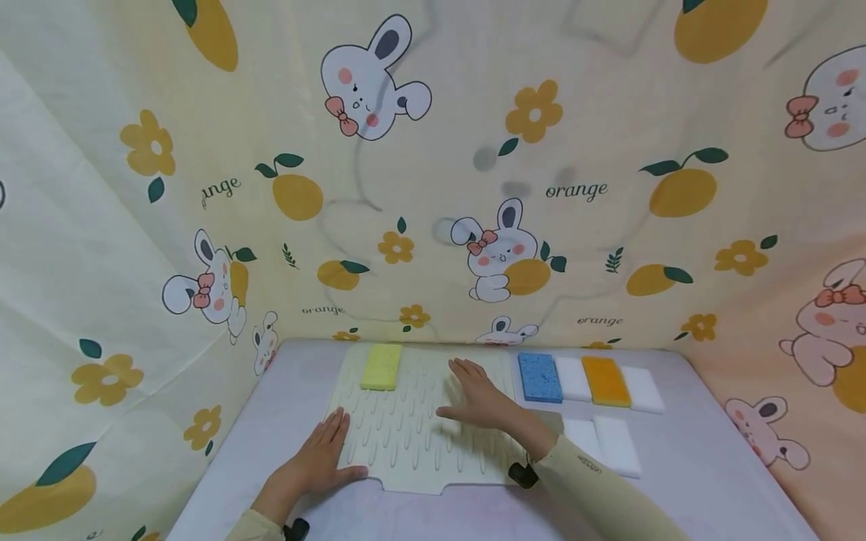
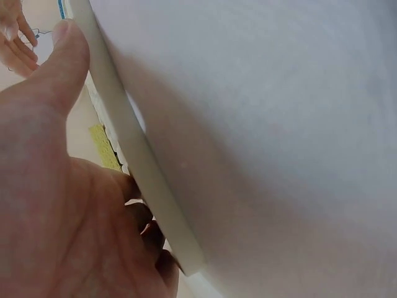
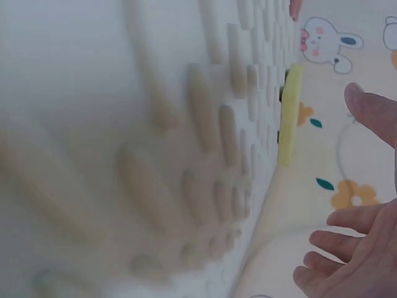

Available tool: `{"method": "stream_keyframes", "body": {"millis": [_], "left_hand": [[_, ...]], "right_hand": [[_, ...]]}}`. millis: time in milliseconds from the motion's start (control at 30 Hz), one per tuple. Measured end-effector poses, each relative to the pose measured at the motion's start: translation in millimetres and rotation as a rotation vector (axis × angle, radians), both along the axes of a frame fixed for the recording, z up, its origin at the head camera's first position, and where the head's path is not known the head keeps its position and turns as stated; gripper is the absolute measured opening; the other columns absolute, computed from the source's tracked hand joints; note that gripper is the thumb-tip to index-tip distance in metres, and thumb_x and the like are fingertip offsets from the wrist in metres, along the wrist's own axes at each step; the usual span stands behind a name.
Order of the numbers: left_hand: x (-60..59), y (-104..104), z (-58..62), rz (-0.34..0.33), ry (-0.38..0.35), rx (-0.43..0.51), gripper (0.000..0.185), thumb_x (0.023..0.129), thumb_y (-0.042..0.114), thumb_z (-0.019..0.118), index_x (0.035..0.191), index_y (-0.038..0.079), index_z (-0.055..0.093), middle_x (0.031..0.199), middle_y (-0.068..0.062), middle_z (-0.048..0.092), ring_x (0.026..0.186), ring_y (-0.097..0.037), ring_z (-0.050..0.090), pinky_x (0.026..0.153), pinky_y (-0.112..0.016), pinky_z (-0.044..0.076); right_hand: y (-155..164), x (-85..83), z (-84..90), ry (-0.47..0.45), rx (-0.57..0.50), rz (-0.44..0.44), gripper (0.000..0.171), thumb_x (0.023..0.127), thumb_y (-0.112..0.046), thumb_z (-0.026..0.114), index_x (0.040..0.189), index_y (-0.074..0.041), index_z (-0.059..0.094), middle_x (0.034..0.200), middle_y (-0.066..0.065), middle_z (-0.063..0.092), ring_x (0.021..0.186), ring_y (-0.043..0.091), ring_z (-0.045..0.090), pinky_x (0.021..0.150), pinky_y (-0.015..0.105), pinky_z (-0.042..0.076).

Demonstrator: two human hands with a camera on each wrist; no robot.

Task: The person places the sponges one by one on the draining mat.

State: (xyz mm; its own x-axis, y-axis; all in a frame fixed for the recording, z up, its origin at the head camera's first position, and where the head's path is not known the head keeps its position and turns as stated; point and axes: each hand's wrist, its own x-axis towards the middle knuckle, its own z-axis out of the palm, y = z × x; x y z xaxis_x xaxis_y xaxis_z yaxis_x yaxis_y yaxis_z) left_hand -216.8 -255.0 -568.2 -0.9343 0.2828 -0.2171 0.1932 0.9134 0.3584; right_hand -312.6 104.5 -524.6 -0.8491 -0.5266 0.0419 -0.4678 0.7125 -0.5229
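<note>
A cream drying mat with raised oblong ridges lies flat on the table. Near its far left corner sits a yellow sponge, seen edge-on in the right wrist view. My left hand rests at the mat's left edge, fingers extended over the rim and thumb spread toward the near side. In the left wrist view, the thumb and fingers lie along the mat's thick edge. Above the right half of the mat, my right hand is held with fingers extended and thumb apart, and nothing is in it.
Right of the mat lie a blue sponge, an orange sponge and several white sponge blocks. A greyish flat piece is partly hidden by the right forearm. Printed cloth surrounds the table on three sides.
</note>
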Motion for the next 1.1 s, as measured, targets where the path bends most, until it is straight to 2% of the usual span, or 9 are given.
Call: {"method": "stream_keyframes", "body": {"millis": [300, 467, 700, 933, 1100], "left_hand": [[2.5, 3.5, 0.0, 0.021, 0.02, -0.038, 0.12, 0.091, 0.072, 0.071, 0.165, -0.01, 0.024, 0.175, -0.03, 0.017, 0.164, -0.045, 0.016, 0.133, -0.059, 0.018], [4.2, 5.7, -0.7, -0.001, 0.025, -0.004, 0.119, 0.092, 0.07, 0.072, 0.165, -0.011, 0.025, 0.174, -0.032, 0.017, 0.163, -0.046, 0.016, 0.133, -0.06, 0.019], [4.1, 2.3, -1.4, 0.013, 0.023, -0.015, 0.122, 0.09, 0.072, 0.072, 0.165, -0.011, 0.023, 0.175, -0.031, 0.015, 0.163, -0.047, 0.014, 0.132, -0.062, 0.017], [3.8, 4.9, 2.3, 0.027, 0.018, -0.021, 0.121, 0.09, 0.072, 0.072, 0.165, -0.01, 0.024, 0.175, -0.031, 0.016, 0.163, -0.046, 0.014, 0.133, -0.061, 0.016], [4.4, 5.7, 5.8, 0.03, 0.012, -0.032, 0.12, 0.091, 0.07, 0.072, 0.165, -0.01, 0.023, 0.175, -0.031, 0.015, 0.164, -0.046, 0.014, 0.133, -0.06, 0.016]], "right_hand": [[27.1, 22.0, -1.9, 0.039, -0.025, -0.049, 0.105, 0.092, -0.049, 0.084, 0.167, 0.001, 0.031, 0.173, 0.022, 0.029, 0.162, 0.045, 0.019, 0.128, 0.067, 0.027], [51.8, 35.8, -3.3, 0.05, -0.024, -0.09, 0.105, 0.09, -0.049, 0.086, 0.167, -0.001, 0.033, 0.173, 0.022, 0.031, 0.162, 0.046, 0.02, 0.126, 0.07, 0.028], [76.4, 50.2, -2.6, 0.048, -0.017, -0.123, 0.101, 0.093, -0.049, 0.083, 0.167, -0.002, 0.033, 0.173, 0.022, 0.03, 0.161, 0.047, 0.02, 0.124, 0.073, 0.028], [102.3, 65.9, -1.3, 0.108, -0.005, -0.161, 0.101, 0.093, -0.051, 0.082, 0.165, 0.002, 0.036, 0.171, 0.025, 0.034, 0.158, 0.051, 0.027, 0.124, 0.073, 0.028], [119.3, 73.0, 1.0, 0.134, -0.037, -0.183, 0.101, 0.093, -0.051, 0.083, 0.165, 0.002, 0.036, 0.17, 0.027, 0.034, 0.155, 0.054, 0.029, 0.12, 0.077, 0.031]]}}
